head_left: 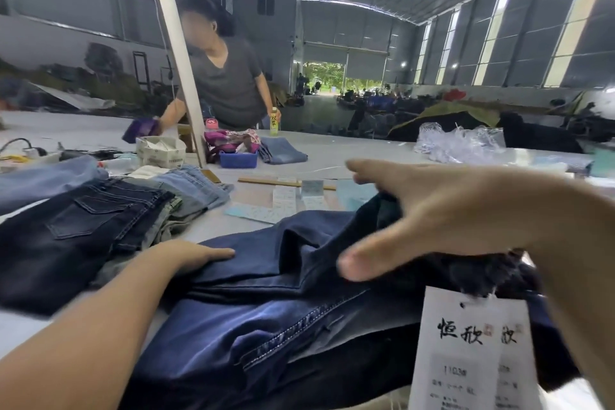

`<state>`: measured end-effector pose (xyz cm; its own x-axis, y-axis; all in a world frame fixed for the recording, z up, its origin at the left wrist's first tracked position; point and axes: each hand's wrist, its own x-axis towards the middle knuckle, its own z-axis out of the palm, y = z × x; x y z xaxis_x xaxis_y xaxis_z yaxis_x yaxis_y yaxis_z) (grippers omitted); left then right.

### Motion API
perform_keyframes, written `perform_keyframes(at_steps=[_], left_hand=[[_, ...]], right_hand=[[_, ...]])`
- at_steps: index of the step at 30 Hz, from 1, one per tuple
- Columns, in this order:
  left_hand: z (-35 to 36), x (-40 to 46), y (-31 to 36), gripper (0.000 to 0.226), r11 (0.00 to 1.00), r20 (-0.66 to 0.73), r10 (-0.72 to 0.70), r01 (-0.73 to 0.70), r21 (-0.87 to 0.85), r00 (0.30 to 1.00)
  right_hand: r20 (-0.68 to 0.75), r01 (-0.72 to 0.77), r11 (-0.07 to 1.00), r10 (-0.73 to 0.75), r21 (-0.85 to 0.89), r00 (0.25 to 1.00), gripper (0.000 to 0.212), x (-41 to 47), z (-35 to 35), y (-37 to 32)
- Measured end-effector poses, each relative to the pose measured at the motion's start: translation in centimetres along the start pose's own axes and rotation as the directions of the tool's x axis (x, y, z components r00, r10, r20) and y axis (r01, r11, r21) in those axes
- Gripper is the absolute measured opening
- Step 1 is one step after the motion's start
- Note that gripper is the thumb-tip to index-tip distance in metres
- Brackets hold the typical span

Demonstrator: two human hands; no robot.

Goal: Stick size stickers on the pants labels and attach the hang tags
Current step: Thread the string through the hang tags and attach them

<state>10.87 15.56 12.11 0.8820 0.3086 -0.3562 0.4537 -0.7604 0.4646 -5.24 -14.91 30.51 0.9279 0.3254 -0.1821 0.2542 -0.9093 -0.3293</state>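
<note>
Lying across the near edge of the desk (213, 226), a pair of dark blue jeans (266, 316) is spread in folds, its stitched seam running toward the near right corner. The left hand (186, 256) rests flat on the jeans at their left side, fingers straight and together, holding nothing. The right hand (429, 213) is raised above the jeans with thumb and fingers spread wide apart; bunched dark fabric of the jeans sits just under the palm, and whether the hand actually has hold of it cannot be told. A white hang tag (472, 353) with black brush characters hangs from the dark fabric at the near right, below the right forearm.

Toward the left edge lies a stack of folded jeans (76, 230), dark denim on top, with lighter blue pairs (189, 186) behind it. Near the middle of the desk, beyond the jeans, lie sheets of size stickers (283, 203) and a wooden stick (266, 181). Farther back stand a blue tray (238, 160), a white carton (159, 151) and a small folded pair of light jeans (283, 150). Clear plastic bags (466, 143) are piled toward the far right.

At the far edge another person (226, 76) in a grey shirt stands, one hand on a yellow-green bottle (273, 121), beside a slanted white post (176, 53).
</note>
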Motion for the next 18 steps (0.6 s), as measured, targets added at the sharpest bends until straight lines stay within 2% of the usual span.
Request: perform_keyframes(at_steps=[2,3,6,8,10,12,14,18], left_hand=[[0.0,-0.1,-0.2,0.133,0.992,-0.144,-0.01,0.028,0.12,0.989],[-0.1,-0.2,-0.4,0.129,0.985,-0.223,0.006,0.034,0.172,0.975],[-0.6,-0.1,-1.3,0.096,0.974,-0.347,0.12,-0.043,0.221,0.93],[-1.3,-0.6,-1.5,0.08,0.969,-0.353,0.17,-0.092,0.228,0.92],[-2.8,-1.4,-1.0,0.068,0.958,-0.364,0.22,-0.13,0.254,0.905],[-5.0,-2.5,0.1,0.059,0.943,-0.374,0.252,-0.141,0.3,0.893],[-7.6,-3.8,1.1,0.06,0.924,-0.35,0.238,-0.101,0.368,0.906],[-10.5,-6.4,0.7,0.068,0.873,-0.258,0.14,0.003,0.487,0.956]], right_hand=[[-0.104,-0.003,0.964,-0.026,-0.266,0.994,0.116,2.2,1.7,-2.1],[-0.107,0.009,0.922,-0.055,-0.387,0.993,0.109,3.6,2.9,-2.8],[-0.012,0.048,0.823,-0.067,-0.566,0.998,0.101,7.0,6.2,-4.1],[-0.031,0.081,0.787,-0.126,-0.611,0.992,0.108,8.6,7.9,-4.7],[-0.074,0.141,0.738,-0.251,-0.66,0.965,0.11,10.0,9.3,-5.6],[-0.072,0.205,0.678,-0.356,-0.705,0.932,0.086,11.0,10.5,-6.6],[-0.031,0.247,0.665,-0.377,-0.705,0.926,0.059,11.7,11.3,-7.3],[-0.019,0.313,0.732,-0.406,-0.605,0.914,0.046,12.1,12.0,-7.3]])
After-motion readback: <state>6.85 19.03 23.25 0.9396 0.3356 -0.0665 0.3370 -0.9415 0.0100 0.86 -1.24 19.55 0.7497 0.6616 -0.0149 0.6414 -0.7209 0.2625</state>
